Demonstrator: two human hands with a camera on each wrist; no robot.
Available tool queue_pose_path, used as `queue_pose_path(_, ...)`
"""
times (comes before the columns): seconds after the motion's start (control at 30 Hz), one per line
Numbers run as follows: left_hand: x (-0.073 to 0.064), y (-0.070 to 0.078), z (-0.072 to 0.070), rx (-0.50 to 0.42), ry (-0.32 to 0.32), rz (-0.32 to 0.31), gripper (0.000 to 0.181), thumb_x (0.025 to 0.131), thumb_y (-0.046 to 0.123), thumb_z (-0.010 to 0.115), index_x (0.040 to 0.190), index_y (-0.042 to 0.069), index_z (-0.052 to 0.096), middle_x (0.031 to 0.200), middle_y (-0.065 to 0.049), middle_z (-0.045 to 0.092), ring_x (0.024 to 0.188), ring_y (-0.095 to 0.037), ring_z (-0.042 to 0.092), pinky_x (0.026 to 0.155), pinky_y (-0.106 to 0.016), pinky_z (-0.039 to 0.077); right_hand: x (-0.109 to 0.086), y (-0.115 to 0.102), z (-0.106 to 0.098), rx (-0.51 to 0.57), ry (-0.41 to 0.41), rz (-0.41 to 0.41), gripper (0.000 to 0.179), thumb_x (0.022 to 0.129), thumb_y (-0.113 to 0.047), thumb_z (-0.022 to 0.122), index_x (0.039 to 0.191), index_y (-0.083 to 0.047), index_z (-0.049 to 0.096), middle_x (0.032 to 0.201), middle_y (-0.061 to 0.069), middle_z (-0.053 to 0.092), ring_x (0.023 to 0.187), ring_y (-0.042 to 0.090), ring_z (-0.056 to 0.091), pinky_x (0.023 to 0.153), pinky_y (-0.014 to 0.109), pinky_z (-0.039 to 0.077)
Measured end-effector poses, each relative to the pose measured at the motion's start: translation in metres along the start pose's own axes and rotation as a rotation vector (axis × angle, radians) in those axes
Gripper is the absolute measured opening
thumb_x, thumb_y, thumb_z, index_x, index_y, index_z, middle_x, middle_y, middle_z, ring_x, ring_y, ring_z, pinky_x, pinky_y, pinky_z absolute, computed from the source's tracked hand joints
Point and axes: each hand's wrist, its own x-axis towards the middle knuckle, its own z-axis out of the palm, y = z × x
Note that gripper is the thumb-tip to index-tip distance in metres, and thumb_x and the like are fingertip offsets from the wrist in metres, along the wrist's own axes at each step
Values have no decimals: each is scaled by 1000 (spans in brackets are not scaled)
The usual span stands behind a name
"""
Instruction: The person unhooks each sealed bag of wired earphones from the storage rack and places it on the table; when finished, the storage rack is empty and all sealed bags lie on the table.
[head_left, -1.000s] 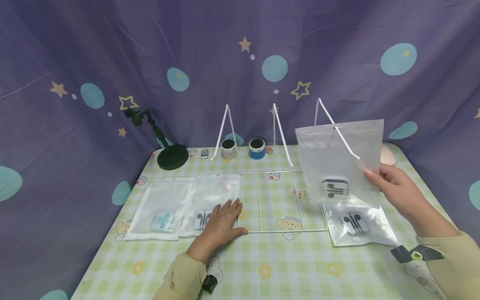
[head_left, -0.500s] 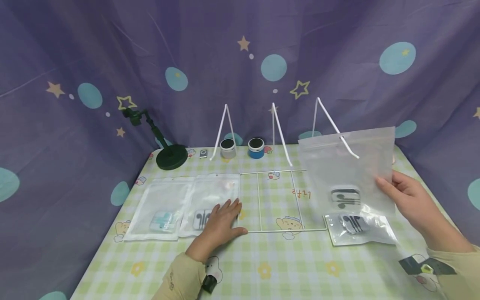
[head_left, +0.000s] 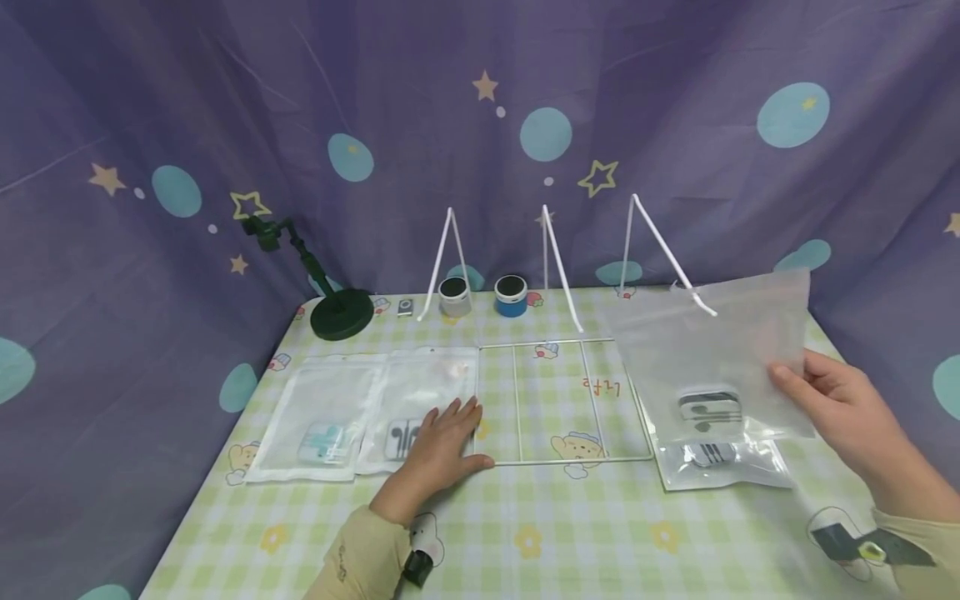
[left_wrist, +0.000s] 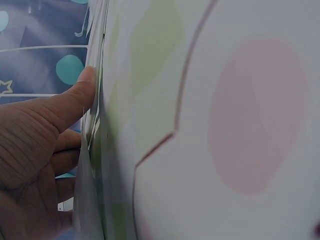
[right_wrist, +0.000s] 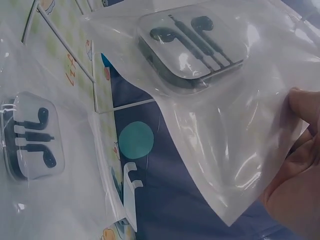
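Observation:
My right hand (head_left: 847,408) pinches the right edge of a zip-lock bag (head_left: 727,333), thumb in front. Inside the bag is an earphone case (head_left: 708,408) with dark earbuds. The bag tilts, and the front end of the right white wire arm (head_left: 678,267) overlaps its top part. Below it another zip-lock bag (head_left: 720,479) with earphones lies on the table, partly hidden. My left hand (head_left: 438,454) lies with fingers spread over the right edge of a flat bag (head_left: 438,375) of earphones, beside the white wire frame (head_left: 562,462).
Farther left lies a zip-lock bag (head_left: 330,392) with a light blue item. Two more white wire arms (head_left: 435,267) rise behind the frame. A grey cylinder (head_left: 455,297), a blue cylinder (head_left: 512,298) and a dark green stand (head_left: 341,312) line the table's back.
My right hand has moved right, down and nearer, drawing the bag along the wire arm to its front end. The bag now covers more of the one below. My left hand stays put.

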Motion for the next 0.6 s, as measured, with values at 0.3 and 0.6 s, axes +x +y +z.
queue_pose_path(0.3,1,-1,1,3,-6,-10,87,83,53,71,148,4,41,156,-12,32,143,-35,27,112,-60,19,-7,2,-6,7,32,-64,18,97,3,54,88,-6,67,87,-14,64,72,3,47,58,17,35)
queue_pose_path(0.6,1,-2,1,15,-13,-11,87,83,53,70,148,5,40,156,-12,32,143,-34,27,112,-60,19,-10,3,-17,97,140,-106,19,94,12,52,90,2,68,95,-18,69,92,-5,59,78,4,42)
